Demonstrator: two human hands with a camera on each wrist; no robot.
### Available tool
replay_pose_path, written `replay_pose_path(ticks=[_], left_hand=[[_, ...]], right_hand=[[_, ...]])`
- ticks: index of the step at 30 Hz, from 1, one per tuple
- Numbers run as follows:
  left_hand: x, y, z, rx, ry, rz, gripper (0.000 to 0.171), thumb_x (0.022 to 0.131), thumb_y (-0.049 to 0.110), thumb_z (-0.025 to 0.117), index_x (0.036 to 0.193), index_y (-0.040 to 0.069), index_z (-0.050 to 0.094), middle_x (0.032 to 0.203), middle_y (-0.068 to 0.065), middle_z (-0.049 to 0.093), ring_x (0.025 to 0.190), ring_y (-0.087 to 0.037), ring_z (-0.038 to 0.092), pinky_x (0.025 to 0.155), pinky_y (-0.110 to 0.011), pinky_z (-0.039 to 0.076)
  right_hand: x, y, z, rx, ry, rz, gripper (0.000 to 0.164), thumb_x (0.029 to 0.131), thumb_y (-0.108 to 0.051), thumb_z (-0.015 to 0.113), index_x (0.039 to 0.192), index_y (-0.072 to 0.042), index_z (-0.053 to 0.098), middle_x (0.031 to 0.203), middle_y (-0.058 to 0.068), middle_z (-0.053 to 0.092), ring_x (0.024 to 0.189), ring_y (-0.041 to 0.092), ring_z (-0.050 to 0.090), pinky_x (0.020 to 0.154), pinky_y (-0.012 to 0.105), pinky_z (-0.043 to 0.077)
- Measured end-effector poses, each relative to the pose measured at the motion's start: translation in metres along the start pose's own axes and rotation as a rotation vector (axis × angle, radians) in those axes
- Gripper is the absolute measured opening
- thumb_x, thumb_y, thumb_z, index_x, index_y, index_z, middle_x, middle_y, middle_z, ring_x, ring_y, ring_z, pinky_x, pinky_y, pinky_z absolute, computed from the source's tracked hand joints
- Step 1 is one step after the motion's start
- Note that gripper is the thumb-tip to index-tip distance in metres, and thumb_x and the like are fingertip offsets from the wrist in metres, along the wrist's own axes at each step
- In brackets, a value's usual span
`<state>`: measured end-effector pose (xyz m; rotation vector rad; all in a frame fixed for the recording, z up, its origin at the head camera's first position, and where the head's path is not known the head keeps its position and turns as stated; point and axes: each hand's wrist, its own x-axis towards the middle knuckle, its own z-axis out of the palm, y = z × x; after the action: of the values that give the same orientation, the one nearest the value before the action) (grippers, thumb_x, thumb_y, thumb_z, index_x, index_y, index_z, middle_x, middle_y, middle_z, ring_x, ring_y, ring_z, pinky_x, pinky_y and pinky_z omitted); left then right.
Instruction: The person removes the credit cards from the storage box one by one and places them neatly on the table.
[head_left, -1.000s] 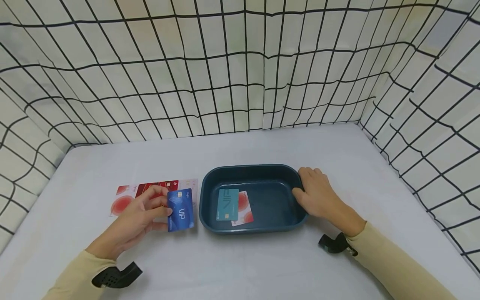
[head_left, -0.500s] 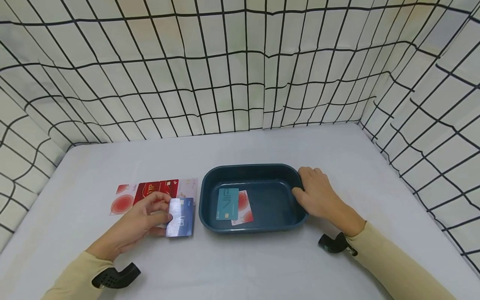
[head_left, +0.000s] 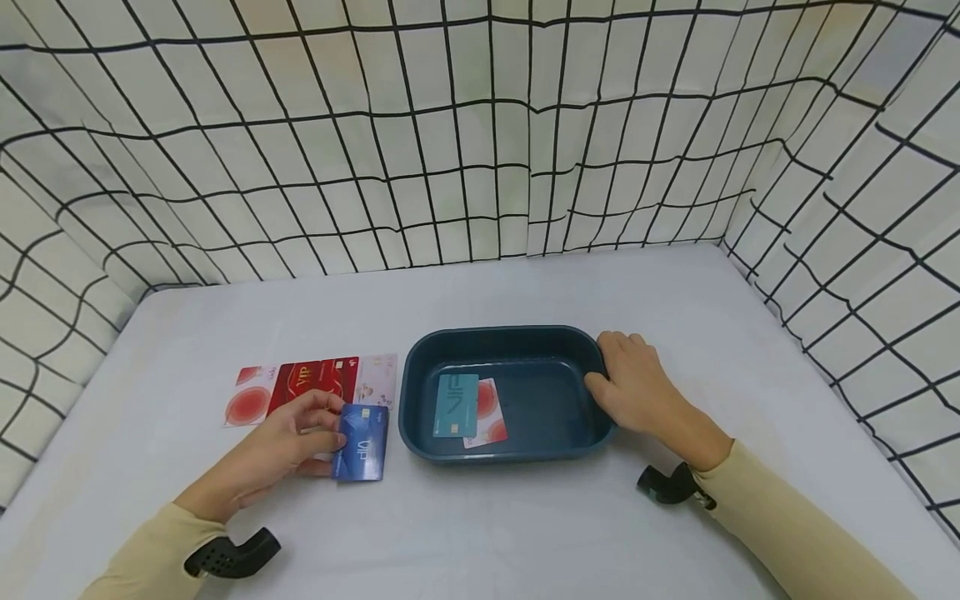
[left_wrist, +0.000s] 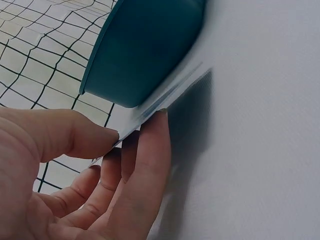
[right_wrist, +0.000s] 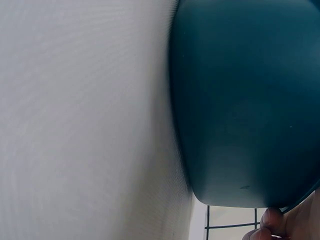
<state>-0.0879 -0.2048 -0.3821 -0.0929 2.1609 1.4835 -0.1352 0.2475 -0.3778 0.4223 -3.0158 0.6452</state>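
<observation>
Principal risk: the left hand (head_left: 288,446) is pinching the blue card (head_left: 363,442) by its left side only, thumb to one face and fingertips to the other. The card's free side is pointing unsupported towards the tray (head_left: 555,408). In my judgement, any slackening of that grip would be leaving the smooth card free to pivot or fall. The card is sitting tilted just left of the tray, towards the tray's near side; whether its far edge is touching the bench (head_left: 495,533) is not showing clearly.

Second risk: the left hand is lying close to loose cards left of the tray, and a low sweep could be dragging them out of line. Third: the right hand (head_left: 637,387) is clamping the tray's right end, thumb inside and fingers outside; a hard pull could be shifting the tray and sliding its contents.

Container: the tray is resting level and is holding two cards left of its middle. A teal card (head_left: 456,404) is partly covering a red-and-white card (head_left: 491,417).

Outside, a pale pink card (head_left: 377,379) is lying just beside the tray's left end, a red card (head_left: 318,377) farther left of the tray, and a pink-circle card (head_left: 247,404) farthest out.
</observation>
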Motion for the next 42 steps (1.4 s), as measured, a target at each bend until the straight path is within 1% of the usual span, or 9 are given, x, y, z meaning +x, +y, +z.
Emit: replay_pose_path(ticks=[5, 12, 21, 25, 30, 33, 36, 39, 42], left_hand=[[0.000, -0.001, 0.003, 0.025, 0.004, 0.002, 0.059, 0.096, 0.014, 0.071, 0.142, 0.001, 0.037, 0.114, -0.013, 0.057, 0.106, -0.024, 0.063, 0.084, -0.040, 0.065], [-0.001, 0.002, 0.006, 0.115, 0.036, -0.011, 0.062, 0.095, 0.019, 0.074, 0.143, 0.002, 0.038, 0.119, -0.016, 0.056, 0.111, -0.026, 0.062, 0.082, -0.038, 0.065], [-0.001, 0.002, 0.007, 0.138, 0.041, -0.012, 0.063, 0.095, 0.019, 0.073, 0.144, 0.001, 0.038, 0.118, -0.015, 0.057, 0.110, -0.025, 0.063, 0.083, -0.039, 0.065], [-0.001, 0.004, 0.008, 0.175, 0.050, -0.003, 0.062, 0.095, 0.020, 0.073, 0.142, 0.001, 0.038, 0.118, -0.016, 0.057, 0.110, -0.025, 0.063, 0.082, -0.039, 0.066], [-0.002, 0.010, 0.009, 0.299, 0.088, 0.018, 0.057, 0.095, 0.021, 0.074, 0.138, 0.001, 0.043, 0.116, -0.016, 0.060, 0.103, -0.023, 0.065, 0.076, -0.038, 0.066], [-0.003, 0.014, 0.011, 0.399, 0.114, 0.038, 0.054, 0.095, 0.021, 0.074, 0.136, 0.001, 0.046, 0.112, -0.014, 0.063, 0.094, -0.019, 0.067, 0.072, -0.035, 0.066], [-0.004, 0.016, 0.012, 0.478, 0.130, 0.061, 0.052, 0.095, 0.023, 0.074, 0.133, 0.000, 0.048, 0.107, -0.013, 0.066, 0.083, -0.015, 0.068, 0.070, -0.033, 0.065], [-0.006, 0.019, 0.010, 0.530, 0.139, 0.077, 0.051, 0.096, 0.025, 0.073, 0.132, 0.000, 0.049, 0.106, -0.012, 0.068, 0.075, -0.012, 0.068, 0.070, -0.032, 0.064], [-0.007, 0.023, 0.007, 0.564, 0.150, 0.104, 0.049, 0.097, 0.028, 0.072, 0.131, 0.000, 0.050, 0.105, -0.011, 0.068, 0.072, -0.011, 0.067, 0.070, -0.031, 0.063]], right_hand=[[0.000, 0.000, 0.000, 0.003, -0.007, 0.004, 0.013, 0.088, -0.018, 0.049, 0.091, -0.006, 0.052, 0.084, 0.008, 0.051, 0.079, 0.026, 0.040, 0.070, 0.034, 0.029], [0.000, -0.001, 0.000, 0.000, -0.008, 0.008, 0.011, 0.088, -0.017, 0.049, 0.090, -0.006, 0.052, 0.083, 0.008, 0.050, 0.079, 0.026, 0.040, 0.070, 0.034, 0.028], [-0.001, 0.000, 0.000, 0.001, -0.004, 0.005, 0.011, 0.088, -0.017, 0.049, 0.090, -0.006, 0.051, 0.082, 0.008, 0.049, 0.079, 0.026, 0.040, 0.070, 0.034, 0.028], [-0.001, 0.000, 0.000, 0.001, -0.006, 0.007, 0.011, 0.088, -0.017, 0.049, 0.090, -0.006, 0.051, 0.083, 0.008, 0.050, 0.079, 0.026, 0.039, 0.070, 0.034, 0.028], [0.000, 0.000, 0.000, 0.004, -0.007, 0.008, 0.012, 0.088, -0.017, 0.049, 0.091, -0.006, 0.052, 0.083, 0.008, 0.050, 0.080, 0.026, 0.040, 0.071, 0.034, 0.028], [0.000, 0.000, 0.000, 0.004, -0.007, 0.009, 0.013, 0.088, -0.018, 0.049, 0.092, -0.006, 0.053, 0.084, 0.008, 0.051, 0.080, 0.026, 0.040, 0.072, 0.035, 0.029], [0.000, 0.000, -0.001, 0.003, -0.012, 0.010, 0.014, 0.088, -0.018, 0.049, 0.092, -0.005, 0.053, 0.085, 0.009, 0.051, 0.080, 0.026, 0.040, 0.072, 0.035, 0.029], [0.000, 0.000, -0.001, 0.004, -0.017, 0.011, 0.015, 0.088, -0.018, 0.049, 0.093, -0.005, 0.053, 0.085, 0.009, 0.051, 0.081, 0.026, 0.040, 0.072, 0.035, 0.029], [0.000, -0.001, -0.001, 0.005, -0.016, 0.012, 0.014, 0.088, -0.018, 0.049, 0.093, -0.005, 0.053, 0.085, 0.009, 0.052, 0.081, 0.026, 0.041, 0.072, 0.035, 0.029]])
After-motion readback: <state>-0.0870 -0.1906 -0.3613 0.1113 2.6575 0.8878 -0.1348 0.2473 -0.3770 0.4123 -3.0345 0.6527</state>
